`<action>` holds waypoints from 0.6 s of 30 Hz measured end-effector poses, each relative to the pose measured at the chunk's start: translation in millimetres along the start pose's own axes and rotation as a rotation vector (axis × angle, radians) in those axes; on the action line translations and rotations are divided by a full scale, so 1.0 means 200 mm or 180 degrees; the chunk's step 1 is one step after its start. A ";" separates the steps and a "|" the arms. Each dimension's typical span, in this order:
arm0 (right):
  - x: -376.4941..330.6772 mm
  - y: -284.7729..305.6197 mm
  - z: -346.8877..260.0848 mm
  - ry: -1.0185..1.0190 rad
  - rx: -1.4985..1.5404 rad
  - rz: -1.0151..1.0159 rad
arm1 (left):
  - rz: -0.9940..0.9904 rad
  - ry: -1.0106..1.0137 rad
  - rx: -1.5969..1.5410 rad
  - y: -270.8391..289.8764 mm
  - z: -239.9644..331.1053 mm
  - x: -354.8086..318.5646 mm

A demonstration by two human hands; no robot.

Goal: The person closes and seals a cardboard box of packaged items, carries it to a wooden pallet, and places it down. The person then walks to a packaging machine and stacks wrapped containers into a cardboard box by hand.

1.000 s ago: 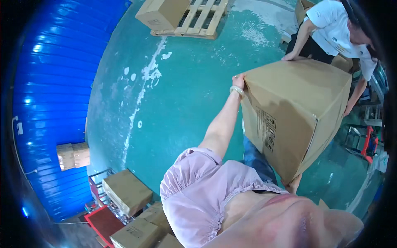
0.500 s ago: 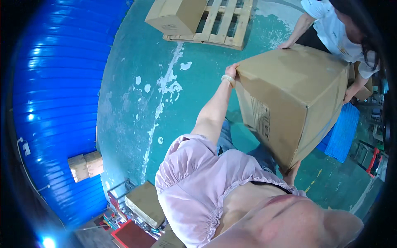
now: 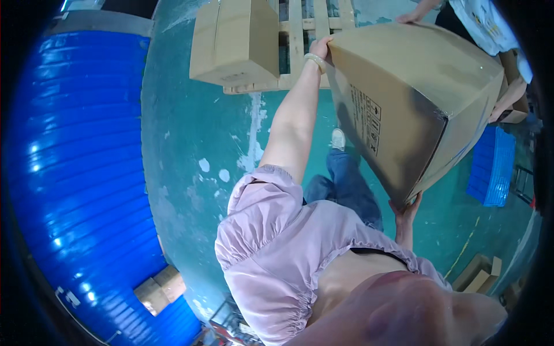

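A large brown cardboard box [image 3: 398,86], with dark printed symbols on its near side, is held up off the floor and tilted. My left hand [image 3: 320,47] grips its far left top corner, the fingers closed at the edge; a pale bangle circles that wrist. Under the near bottom corner, my right hand [image 3: 407,211] supports the box, its fingers partly hidden beneath the cardboard. Across from me a co-worker holds the same box: one hand [image 3: 411,18] lies at its far top edge, the other hand [image 3: 508,104] is at its right side.
A wooden pallet [image 3: 317,25] lies on the green floor ahead, bearing another cardboard box [image 3: 231,49]. Blue crates [image 3: 490,167] stand at right, and an opened carton [image 3: 479,274] lies at lower right. A blue ribbed wall [image 3: 86,173] runs along the left.
The held box, the co-worker and I have moved closer to the pallet. The box tilts more, showing more of its printed side. Both my hands keep their hold.
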State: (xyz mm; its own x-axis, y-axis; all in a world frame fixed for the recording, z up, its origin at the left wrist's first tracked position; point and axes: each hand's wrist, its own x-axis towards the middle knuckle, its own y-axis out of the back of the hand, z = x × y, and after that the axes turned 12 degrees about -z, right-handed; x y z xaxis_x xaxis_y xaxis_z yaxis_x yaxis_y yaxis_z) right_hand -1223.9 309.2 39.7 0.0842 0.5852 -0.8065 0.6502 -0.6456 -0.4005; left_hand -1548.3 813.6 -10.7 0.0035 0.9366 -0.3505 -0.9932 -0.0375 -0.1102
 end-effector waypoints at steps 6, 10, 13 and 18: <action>0.16 -0.37 -0.15 0.0249 0.0165 0.0276 | -0.0429 0.0409 -0.0120 -0.08 0.09 0.26; 0.41 -0.73 -0.44 0.0397 -0.0672 0.0216 | -0.0450 0.0407 -0.1608 0.13 0.23 0.45; 0.58 -0.95 -0.68 0.0453 -0.1039 0.0563 | -0.0196 0.0168 -0.1153 0.17 0.37 0.55; 1.05 -1.00 -1.02 0.0205 -0.1220 0.0362 | -0.0188 -0.0032 -0.1114 0.10 0.46 0.69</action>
State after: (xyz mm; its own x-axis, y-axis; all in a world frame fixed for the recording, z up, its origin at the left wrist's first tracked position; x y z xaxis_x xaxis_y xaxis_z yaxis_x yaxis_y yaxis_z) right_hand -1181.2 661.2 39.9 0.2110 0.5580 -0.8026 0.8674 -0.4854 -0.1094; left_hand -1577.7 974.9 25.1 0.0570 0.9440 -0.3251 -0.8912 -0.0987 -0.4428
